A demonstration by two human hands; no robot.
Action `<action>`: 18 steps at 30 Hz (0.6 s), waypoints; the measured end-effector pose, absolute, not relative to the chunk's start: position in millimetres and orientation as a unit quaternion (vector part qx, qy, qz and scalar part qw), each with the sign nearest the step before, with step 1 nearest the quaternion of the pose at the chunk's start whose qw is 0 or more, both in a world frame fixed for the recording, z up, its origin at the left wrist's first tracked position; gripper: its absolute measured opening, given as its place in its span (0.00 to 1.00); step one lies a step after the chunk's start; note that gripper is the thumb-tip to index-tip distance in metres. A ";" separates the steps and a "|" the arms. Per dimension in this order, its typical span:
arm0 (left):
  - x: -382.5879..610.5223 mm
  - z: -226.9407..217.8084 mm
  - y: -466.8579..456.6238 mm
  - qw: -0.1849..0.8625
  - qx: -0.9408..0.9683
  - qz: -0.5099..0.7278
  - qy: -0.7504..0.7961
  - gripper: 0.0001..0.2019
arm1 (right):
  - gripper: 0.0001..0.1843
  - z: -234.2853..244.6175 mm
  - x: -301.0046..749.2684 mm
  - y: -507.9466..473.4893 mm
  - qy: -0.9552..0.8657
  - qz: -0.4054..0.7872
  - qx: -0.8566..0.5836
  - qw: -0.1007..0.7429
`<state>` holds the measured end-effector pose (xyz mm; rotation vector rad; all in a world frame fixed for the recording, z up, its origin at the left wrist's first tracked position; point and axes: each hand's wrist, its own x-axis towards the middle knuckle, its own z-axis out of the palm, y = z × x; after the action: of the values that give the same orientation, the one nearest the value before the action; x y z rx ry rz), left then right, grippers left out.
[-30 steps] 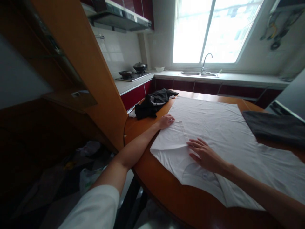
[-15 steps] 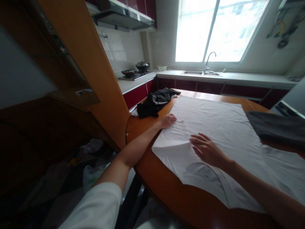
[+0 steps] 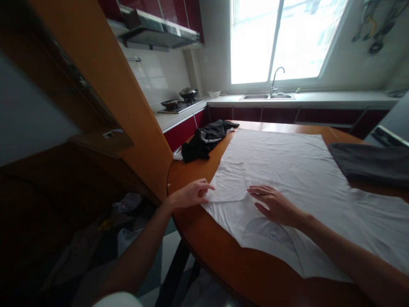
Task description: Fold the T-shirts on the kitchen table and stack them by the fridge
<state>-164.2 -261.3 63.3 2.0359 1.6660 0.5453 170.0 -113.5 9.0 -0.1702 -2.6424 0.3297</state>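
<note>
A white T-shirt [image 3: 287, 170] lies spread flat on the round wooden table [image 3: 255, 273], its collar toward me and its left sleeve [image 3: 228, 187] folded in. My left hand [image 3: 188, 194] pinches the near corner of that sleeve at the shirt's left edge. My right hand [image 3: 275, 207] lies flat on the shirt just right of the sleeve, fingers stretched out, above the collar [image 3: 268, 234].
A crumpled black garment [image 3: 206, 138] sits at the table's far left. A dark grey folded cloth [image 3: 370, 164] lies at the right. A tall orange wooden panel [image 3: 118, 94] stands left of the table. Bags lie on the floor [image 3: 124, 213]. Kitchen counter and sink [image 3: 266, 97] behind.
My left hand has drawn back from the sleeve's far end to its near corner and now pinches it. The right hand stays pressed on the shirt.
</note>
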 end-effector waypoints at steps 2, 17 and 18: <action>-160.4 55.9 -281.0 0.214 0.724 0.210 0.622 0.16 | 0.24 9.0 168.6 -114.7 -0.964 0.117 -0.061 0.232; -153.9 81.9 -254.3 0.059 0.706 0.279 0.648 0.13 | 0.14 12.0 166.2 -113.1 -0.960 0.153 -0.072 0.225; -152.8 83.7 -237.8 0.046 0.688 0.318 0.651 0.13 | 0.14 11.8 165.9 -113.7 -0.959 0.154 -0.076 0.224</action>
<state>-152.8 -237.8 83.7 2.1004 1.9876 0.9694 165.9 -113.7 11.8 -0.2088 -2.6486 0.4254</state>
